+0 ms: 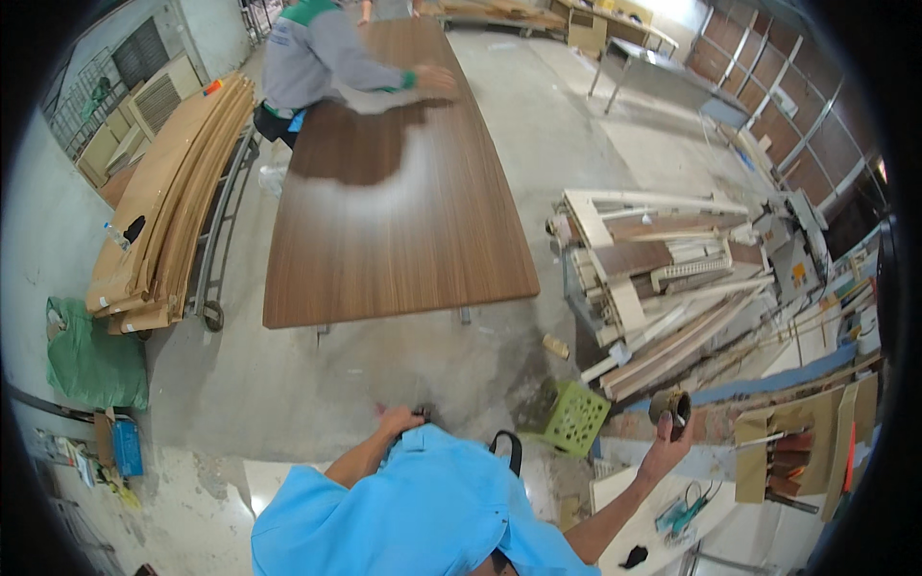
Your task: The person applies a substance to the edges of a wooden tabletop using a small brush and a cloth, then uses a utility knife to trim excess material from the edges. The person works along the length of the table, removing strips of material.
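Note:
Out to the right, my right hand (665,453) is closed around a brownish roll of tape (661,407), its hollow core facing partly toward me. My left hand (399,420) is close to the front of my blue shirt, fingers curled by something small and dark that I cannot make out. Ahead of me stands a large wood-grain panel (403,269), raised off the floor like a tabletop. Neither of my hands touches it. At its far left side a person in a grey and green top (317,58) bends over, one hand on the panel.
Flattened cardboard sheets (163,192) lie stacked on a wheeled cart at left, above a green sack (91,360). To the right are a pile of wooden offcuts (663,259) and a green plastic crate (576,418). A cardboard tool box (807,437) is beyond my right hand.

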{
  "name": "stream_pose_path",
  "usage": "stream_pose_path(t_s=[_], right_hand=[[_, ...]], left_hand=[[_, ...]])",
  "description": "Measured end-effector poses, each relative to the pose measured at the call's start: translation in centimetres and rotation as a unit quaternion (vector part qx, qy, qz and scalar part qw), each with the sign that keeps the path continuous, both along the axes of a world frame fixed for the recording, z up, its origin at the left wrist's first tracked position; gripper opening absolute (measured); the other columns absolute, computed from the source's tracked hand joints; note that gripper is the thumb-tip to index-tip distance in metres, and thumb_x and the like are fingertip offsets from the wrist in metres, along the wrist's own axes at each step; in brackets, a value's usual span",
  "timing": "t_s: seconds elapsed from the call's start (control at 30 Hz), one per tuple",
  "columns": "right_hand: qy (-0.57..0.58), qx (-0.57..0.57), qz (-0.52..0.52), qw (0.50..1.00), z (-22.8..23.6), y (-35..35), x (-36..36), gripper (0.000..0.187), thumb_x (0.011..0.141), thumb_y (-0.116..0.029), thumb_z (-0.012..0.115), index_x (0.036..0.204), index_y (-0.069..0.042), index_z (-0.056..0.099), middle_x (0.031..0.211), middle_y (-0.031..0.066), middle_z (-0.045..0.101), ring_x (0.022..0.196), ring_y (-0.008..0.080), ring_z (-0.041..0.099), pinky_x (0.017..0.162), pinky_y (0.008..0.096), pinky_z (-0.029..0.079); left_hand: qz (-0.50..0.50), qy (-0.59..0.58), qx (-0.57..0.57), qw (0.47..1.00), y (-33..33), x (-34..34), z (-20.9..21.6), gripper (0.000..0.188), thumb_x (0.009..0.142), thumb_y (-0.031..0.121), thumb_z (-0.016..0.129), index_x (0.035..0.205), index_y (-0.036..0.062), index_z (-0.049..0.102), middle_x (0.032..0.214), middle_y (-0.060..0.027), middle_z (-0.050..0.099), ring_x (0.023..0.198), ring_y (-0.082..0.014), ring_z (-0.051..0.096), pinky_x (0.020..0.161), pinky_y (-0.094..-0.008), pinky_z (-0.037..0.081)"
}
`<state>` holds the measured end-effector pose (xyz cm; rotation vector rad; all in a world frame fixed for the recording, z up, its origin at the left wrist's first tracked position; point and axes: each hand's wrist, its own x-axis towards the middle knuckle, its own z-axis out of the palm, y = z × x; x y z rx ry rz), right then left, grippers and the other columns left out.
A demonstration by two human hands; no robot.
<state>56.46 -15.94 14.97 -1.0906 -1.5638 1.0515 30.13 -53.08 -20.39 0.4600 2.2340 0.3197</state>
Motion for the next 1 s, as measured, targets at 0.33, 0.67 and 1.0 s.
stream_pose_path(t_s=[0.33,0.67,1.0], right_hand=[[-0.064,-0.013,-0.015,0.998,-2.3,-0.8,2.5,0.051,0.094,-0.02,0.07,0.137,0.004,0.054,0.112,0.0117,0.067,0.101,0.0206,0.06,0.092,0.033,0.048],[-0.082,-0.005,-0.002,0.997,-2.1,-0.5,2.0,0.039,0.09,-0.009,0.073,0.125,0.004,0.06,0.106,0.0103,0.069,0.095,0.0177,0.062,0.085,0.0314,0.05],[-0.057,-0.007,0.035,0.998,-1.9,-1.2,1.6,0.043,0.08,-0.006,0.076,0.121,0.002,0.064,0.103,0.0104,0.072,0.095,0.0187,0.065,0.091,0.0335,0.049]], left_hand=[[0.252,-0.24,0.289,0.892,6.9,0.3,9.7,0.043,0.079,0.029,0.069,0.109,-0.0013,0.071,0.096,-0.0085,0.072,0.084,-0.0194,0.065,0.076,-0.0342,0.052],[-0.07,-0.083,0.222,0.969,12.0,1.4,17.4,0.044,0.085,0.028,0.057,0.121,0.0046,0.066,0.113,-0.0215,0.07,0.103,-0.0409,0.066,0.09,-0.0462,0.051],[-0.205,-0.016,0.233,0.951,16.0,4.1,19.1,0.032,0.086,0.024,0.057,0.111,0.0087,0.069,0.103,-0.0207,0.07,0.098,-0.0413,0.066,0.085,-0.0486,0.052]])
